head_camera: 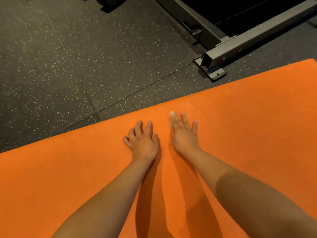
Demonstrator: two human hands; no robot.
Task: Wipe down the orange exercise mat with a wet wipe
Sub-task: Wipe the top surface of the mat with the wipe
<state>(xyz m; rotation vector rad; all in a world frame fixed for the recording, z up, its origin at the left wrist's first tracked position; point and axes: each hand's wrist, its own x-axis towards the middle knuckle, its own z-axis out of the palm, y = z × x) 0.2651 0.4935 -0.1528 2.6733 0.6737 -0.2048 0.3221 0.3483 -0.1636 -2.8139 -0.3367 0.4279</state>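
The orange exercise mat (240,117) fills the lower half of the view, its far edge running diagonally from lower left to upper right. My left hand (143,140) rests on the mat near that edge, fingers spread and slightly bent, holding nothing. My right hand (183,131) lies just to its right with fingers stretched forward, blurred by motion. A small pale patch shows at its fingertips; whether that is a wet wipe cannot be told. No wipe is plainly visible.
Dark speckled rubber floor (77,66) lies beyond the mat. A grey metal machine frame (240,45) with a bolted foot plate (214,73) stands at the upper right, close to the mat's far edge. Another black base (111,4) sits at the top.
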